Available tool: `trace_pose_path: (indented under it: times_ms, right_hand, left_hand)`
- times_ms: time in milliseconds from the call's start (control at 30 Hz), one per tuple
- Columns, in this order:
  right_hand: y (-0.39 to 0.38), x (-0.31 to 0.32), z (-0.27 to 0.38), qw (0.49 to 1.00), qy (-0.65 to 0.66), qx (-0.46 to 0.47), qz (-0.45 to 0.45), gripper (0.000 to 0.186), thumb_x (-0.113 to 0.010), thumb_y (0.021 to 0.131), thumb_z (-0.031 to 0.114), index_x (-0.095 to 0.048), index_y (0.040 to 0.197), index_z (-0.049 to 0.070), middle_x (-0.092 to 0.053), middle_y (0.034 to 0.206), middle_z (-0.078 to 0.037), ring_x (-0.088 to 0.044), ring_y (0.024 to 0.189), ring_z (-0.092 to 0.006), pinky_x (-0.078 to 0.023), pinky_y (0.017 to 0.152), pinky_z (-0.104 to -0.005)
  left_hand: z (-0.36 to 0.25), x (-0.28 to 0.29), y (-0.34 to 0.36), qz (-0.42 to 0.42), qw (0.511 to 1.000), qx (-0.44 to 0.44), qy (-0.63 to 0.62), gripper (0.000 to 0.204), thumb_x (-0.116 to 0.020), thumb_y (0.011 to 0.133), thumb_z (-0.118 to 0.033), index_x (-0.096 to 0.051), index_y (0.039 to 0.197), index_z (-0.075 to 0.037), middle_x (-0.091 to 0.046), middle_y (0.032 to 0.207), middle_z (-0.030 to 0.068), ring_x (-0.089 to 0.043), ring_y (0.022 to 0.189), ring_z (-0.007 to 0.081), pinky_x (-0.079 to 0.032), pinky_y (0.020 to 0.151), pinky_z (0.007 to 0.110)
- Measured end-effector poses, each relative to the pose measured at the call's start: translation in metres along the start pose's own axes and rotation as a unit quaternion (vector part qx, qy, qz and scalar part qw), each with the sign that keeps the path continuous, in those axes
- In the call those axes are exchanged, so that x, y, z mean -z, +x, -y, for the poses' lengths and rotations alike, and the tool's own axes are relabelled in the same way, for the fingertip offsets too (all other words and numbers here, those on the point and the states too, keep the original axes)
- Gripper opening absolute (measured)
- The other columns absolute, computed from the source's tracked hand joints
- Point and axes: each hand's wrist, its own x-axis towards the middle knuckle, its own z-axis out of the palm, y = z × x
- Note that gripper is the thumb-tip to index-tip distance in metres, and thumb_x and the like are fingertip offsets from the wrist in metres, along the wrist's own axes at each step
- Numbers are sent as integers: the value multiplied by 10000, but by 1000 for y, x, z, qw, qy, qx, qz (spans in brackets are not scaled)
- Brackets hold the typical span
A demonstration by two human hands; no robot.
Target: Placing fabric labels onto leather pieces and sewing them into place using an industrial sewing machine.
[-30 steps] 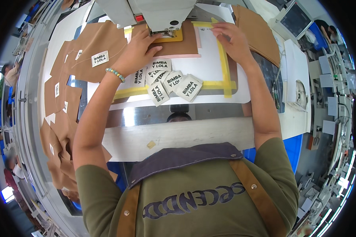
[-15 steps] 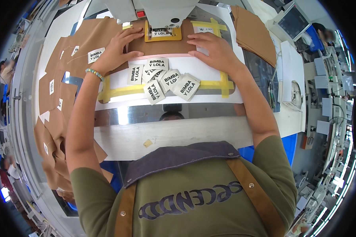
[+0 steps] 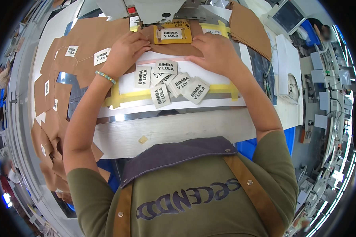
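My left hand (image 3: 126, 51) has its fingers curled together on the edge of a brown piece (image 3: 171, 48), left of a yellow template (image 3: 157, 35) framing a white printed label (image 3: 171, 34). My right hand (image 3: 213, 53) rests with fingers and thumb apart at the piece's right side, beside the template. The sewing machine head (image 3: 148, 10) hangs just above, toward the template's left. Several loose white printed labels (image 3: 162, 94) lie overlapping below my hands, on a white sheet (image 3: 130, 98) with yellow tape strips.
Many brown pieces with labels (image 3: 83, 31) spread over the left side of the table. A brown stack (image 3: 251, 33) lies at back right, near a screen (image 3: 286, 17) and a white machine part (image 3: 286, 75). Blurred co-workers (image 3: 6, 170) are at the far edges.
The yellow template has moved right, out from under the presser foot, showing more of it. The brown piece shifted with it, and both my hands sit slightly differently, the left one more curled.
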Motion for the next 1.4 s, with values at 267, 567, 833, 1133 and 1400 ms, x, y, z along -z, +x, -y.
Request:
trace_pose_path:
  times_ms: [267, 567, 833, 1133, 1400]
  right_hand:
    - [-7, -37, -6, 959, 51, 156, -230, 261, -817, 901, 254, -762, 1081, 73, -714, 1087, -51, -678, 979, -263, -556, 821, -392]
    - [-16, -34, 11, 950, 46, 219, -219, 171, -753, 890, 72, -785, 1058, 68, -750, 1081, -36, -702, 1036, -244, -564, 858, -392]
    - [-30, -25, -21, 954, 52, 145, -258, 77, -762, 925, 152, -788, 967, 92, -771, 1094, -23, -711, 1042, -241, -581, 858, -399]
    - [-55, -23, -143, 948, -27, -109, -297, 185, -713, 994, 231, -824, 1081, 112, -795, 1116, -73, -739, 1044, -316, -597, 902, -445]
    - [-43, -28, -158, 973, -29, -161, -166, 206, -709, 984, 244, -824, 1094, 113, -779, 1054, -105, -739, 1009, -335, -589, 880, -471]
  left_hand:
    - [-13, 2, 4, -38, 999, -34, -8, 99, -791, 930, -87, -762, 1009, -36, -744, 1055, 61, -710, 925, 280, -600, 800, 397]
    - [-20, 53, -48, 51, 996, -59, 41, 116, -753, 887, -48, -722, 998, -62, -692, 1071, 64, -680, 959, 279, -581, 812, 395]
    - [70, 100, -127, -1, 972, 127, 197, 65, -701, 961, -58, -716, 1023, -46, -719, 1076, 102, -707, 1007, 353, -580, 861, 453]
    - [78, 117, -127, 23, 916, 255, 307, 426, -555, 1055, -43, -679, 1442, -170, -676, 1493, 32, -730, 1187, 326, -627, 919, 443]
    - [1, 93, -71, -21, 977, 180, 116, 434, -673, 985, 49, -695, 1398, -84, -676, 1492, 85, -694, 1243, 340, -598, 1011, 417]
